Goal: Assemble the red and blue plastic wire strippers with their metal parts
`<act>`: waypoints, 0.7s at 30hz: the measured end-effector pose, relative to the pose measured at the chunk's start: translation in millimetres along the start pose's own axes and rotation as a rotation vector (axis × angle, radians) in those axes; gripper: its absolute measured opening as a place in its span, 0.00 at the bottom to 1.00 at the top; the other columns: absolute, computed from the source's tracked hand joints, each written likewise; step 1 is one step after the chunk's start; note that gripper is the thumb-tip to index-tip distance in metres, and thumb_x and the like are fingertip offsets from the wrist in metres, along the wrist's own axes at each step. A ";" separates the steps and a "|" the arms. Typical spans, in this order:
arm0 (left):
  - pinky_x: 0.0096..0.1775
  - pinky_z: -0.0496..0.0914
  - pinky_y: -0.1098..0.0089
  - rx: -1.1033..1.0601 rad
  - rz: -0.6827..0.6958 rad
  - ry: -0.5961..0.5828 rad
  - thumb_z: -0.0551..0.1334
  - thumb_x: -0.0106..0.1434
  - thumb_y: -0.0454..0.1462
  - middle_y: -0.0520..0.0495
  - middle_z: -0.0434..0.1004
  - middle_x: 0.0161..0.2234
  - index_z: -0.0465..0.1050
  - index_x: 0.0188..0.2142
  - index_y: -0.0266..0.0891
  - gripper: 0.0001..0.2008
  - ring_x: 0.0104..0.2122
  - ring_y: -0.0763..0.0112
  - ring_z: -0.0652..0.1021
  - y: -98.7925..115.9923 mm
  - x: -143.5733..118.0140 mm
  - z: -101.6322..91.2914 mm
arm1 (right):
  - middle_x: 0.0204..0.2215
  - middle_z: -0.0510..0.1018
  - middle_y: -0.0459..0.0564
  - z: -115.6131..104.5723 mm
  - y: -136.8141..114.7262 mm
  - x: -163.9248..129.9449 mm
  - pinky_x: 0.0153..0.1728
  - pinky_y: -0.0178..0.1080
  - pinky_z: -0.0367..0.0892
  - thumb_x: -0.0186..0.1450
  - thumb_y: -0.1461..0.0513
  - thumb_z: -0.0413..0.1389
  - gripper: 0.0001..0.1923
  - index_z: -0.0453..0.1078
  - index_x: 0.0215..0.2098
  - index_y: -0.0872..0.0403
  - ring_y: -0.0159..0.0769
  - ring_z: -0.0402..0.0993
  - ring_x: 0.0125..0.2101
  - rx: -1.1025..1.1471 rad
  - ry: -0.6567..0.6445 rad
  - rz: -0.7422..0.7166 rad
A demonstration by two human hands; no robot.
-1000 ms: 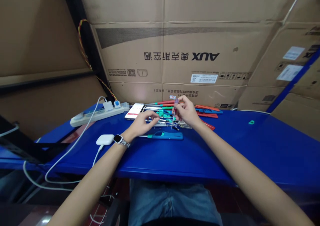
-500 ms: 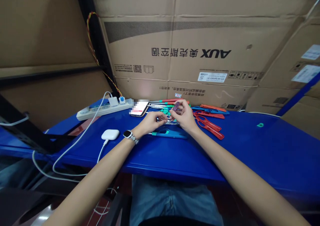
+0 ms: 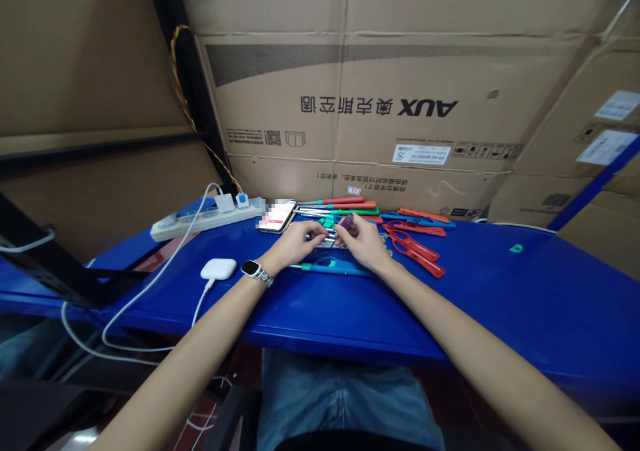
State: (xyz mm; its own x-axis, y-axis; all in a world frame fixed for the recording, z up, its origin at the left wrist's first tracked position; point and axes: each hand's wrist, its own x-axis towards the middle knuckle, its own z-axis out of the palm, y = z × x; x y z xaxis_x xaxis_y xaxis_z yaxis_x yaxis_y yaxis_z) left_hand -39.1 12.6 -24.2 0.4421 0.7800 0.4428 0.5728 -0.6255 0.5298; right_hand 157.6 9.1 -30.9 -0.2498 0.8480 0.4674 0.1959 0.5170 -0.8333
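Over the blue surface [image 3: 500, 304], just beyond the blue tool [image 3: 336, 266], the right hand [image 3: 363, 241] pinches a small purple-handled piece [image 3: 346, 222] while the left hand [image 3: 295, 241] pinches its thin metal end. A firm, steady, low grip by both hands should help it line up.

Even, fairly bright indoor light, soft shadows, strong wide-angle bending at the edges, and a pixelated patch mid-frame.

table [image 3: 500, 304]: your blue top
far scissors [image 3: 417, 251]: red
near tool handle [image 3: 340, 266]: blue-teal
charger [image 3: 219, 268]: white
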 end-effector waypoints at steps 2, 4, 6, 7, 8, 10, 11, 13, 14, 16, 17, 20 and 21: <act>0.37 0.69 0.69 0.001 -0.006 -0.005 0.57 0.64 0.40 0.47 0.81 0.35 0.77 0.36 0.38 0.11 0.34 0.66 0.77 0.5 -0.3 -0.4 | 0.24 0.75 0.45 0.8 0.0 0.3 0.32 0.41 0.76 0.62 0.47 0.58 0.16 0.64 0.33 0.50 0.38 0.77 0.26 0.041 0.011 0.005; 0.38 0.69 0.68 0.003 -0.016 -0.004 0.57 0.63 0.40 0.46 0.81 0.36 0.77 0.37 0.38 0.12 0.34 0.65 0.77 1.8 -0.7 -0.7 | 0.24 0.75 0.44 -0.3 -0.5 1.4 0.32 0.41 0.76 0.62 0.46 0.58 0.17 0.64 0.33 0.50 0.37 0.77 0.26 0.094 0.045 0.003; 0.38 0.69 0.68 0.001 -0.025 0.007 0.58 0.63 0.40 0.46 0.81 0.36 0.78 0.37 0.38 0.12 0.35 0.65 0.78 3.3 -1.2 -0.6 | 0.23 0.75 0.43 -3.1 -1.2 3.1 0.30 0.40 0.76 0.61 0.46 0.59 0.19 0.64 0.33 0.51 0.36 0.77 0.24 0.152 0.084 0.005; 0.39 0.69 0.67 -0.006 -0.031 0.012 0.58 0.63 0.40 0.47 0.81 0.37 0.78 0.38 0.38 0.11 0.35 0.65 0.78 4.1 -1.5 -0.4 | 0.23 0.74 0.43 -4.8 -1.7 4.1 0.29 0.40 0.76 0.60 0.45 0.59 0.19 0.64 0.33 0.51 0.35 0.76 0.24 0.181 0.102 0.007; 0.39 0.70 0.67 -0.017 -0.040 0.012 0.59 0.62 0.40 0.47 0.81 0.36 0.78 0.38 0.38 0.11 0.35 0.65 0.78 4.9 -1.7 0.0 | 0.23 0.74 0.43 -6.5 -2.2 5.1 0.28 0.40 0.76 0.60 0.45 0.60 0.20 0.63 0.33 0.51 0.35 0.76 0.23 0.208 0.118 0.009; 0.40 0.70 0.67 -0.056 -0.063 0.001 0.62 0.60 0.42 0.47 0.81 0.36 0.78 0.38 0.37 0.11 0.36 0.65 0.78 6.4 -1.9 1.4 | 0.23 0.74 0.43 -9.6 -4.0 6.8 0.26 0.38 0.76 0.58 0.45 0.61 0.21 0.63 0.33 0.52 0.33 0.75 0.21 0.255 0.148 0.017; 0.40 0.70 0.67 -0.081 -0.074 -0.009 0.63 0.59 0.42 0.47 0.82 0.36 0.78 0.37 0.37 0.11 0.35 0.65 0.78 7.1 -2.0 2.3 | 0.23 0.74 0.42 -10.8 -5.3 7.4 0.25 0.38 0.76 0.58 0.45 0.61 0.21 0.63 0.32 0.52 0.33 0.75 0.21 0.272 0.162 0.021; 0.39 0.70 0.68 -0.128 -0.092 -0.019 0.66 0.57 0.44 0.48 0.82 0.35 0.78 0.36 0.37 0.12 0.35 0.65 0.78 8.4 -1.9 4.4 | 0.22 0.74 0.42 -12.2 -8.4 8.0 0.24 0.37 0.76 0.56 0.44 0.62 0.23 0.63 0.32 0.52 0.33 0.75 0.20 0.290 0.182 0.029; 0.38 0.70 0.68 -0.146 -0.099 -0.019 0.67 0.57 0.44 0.48 0.82 0.34 0.78 0.36 0.37 0.13 0.34 0.66 0.78 9.0 -1.7 5.3 | 0.22 0.74 0.42 -12.5 -10.0 8.1 0.24 0.37 0.76 0.56 0.44 0.62 0.23 0.63 0.32 0.52 0.32 0.75 0.20 0.298 0.188 0.031; 0.37 0.70 0.69 -0.167 -0.110 -0.011 0.67 0.57 0.44 0.48 0.82 0.33 0.78 0.35 0.37 0.13 0.33 0.67 0.78 10.2 -1.4 6.7 | 0.22 0.74 0.42 -12.2 -12.8 7.8 0.23 0.37 0.76 0.56 0.44 0.62 0.23 0.63 0.32 0.52 0.32 0.75 0.19 0.312 0.194 0.029; 0.36 0.70 0.69 -0.170 -0.113 -0.005 0.66 0.57 0.44 0.48 0.82 0.32 0.79 0.34 0.37 0.12 0.32 0.67 0.77 10.8 -1.2 7.1 | 0.22 0.74 0.42 -11.9 -13.9 7.6 0.23 0.36 0.76 0.56 0.44 0.63 0.23 0.63 0.32 0.52 0.32 0.75 0.20 0.314 0.194 0.026; 0.34 0.68 0.70 -0.166 -0.116 0.001 0.64 0.59 0.45 0.48 0.81 0.30 0.79 0.31 0.37 0.13 0.30 0.69 0.76 12.1 -1.0 7.4 | 0.23 0.75 0.42 -10.5 -15.8 6.5 0.23 0.36 0.76 0.56 0.44 0.62 0.23 0.63 0.33 0.52 0.32 0.76 0.20 0.301 0.191 0.017; 0.33 0.67 0.70 -0.163 -0.115 -0.002 0.64 0.59 0.45 0.48 0.81 0.29 0.79 0.30 0.37 0.13 0.29 0.69 0.76 12.3 -1.1 7.6 | 0.23 0.75 0.42 -10.1 -16.0 6.1 0.23 0.36 0.76 0.57 0.44 0.62 0.23 0.63 0.33 0.52 0.32 0.76 0.20 0.293 0.184 0.015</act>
State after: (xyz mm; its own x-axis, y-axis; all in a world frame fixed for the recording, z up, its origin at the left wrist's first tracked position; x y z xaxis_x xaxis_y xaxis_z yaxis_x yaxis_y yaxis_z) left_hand -27.3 4.2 -23.7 0.3819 0.8465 0.3709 0.5005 -0.5268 0.6870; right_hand 162.5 7.2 -11.7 -0.0681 0.8761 0.4774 -0.0890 0.4712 -0.8775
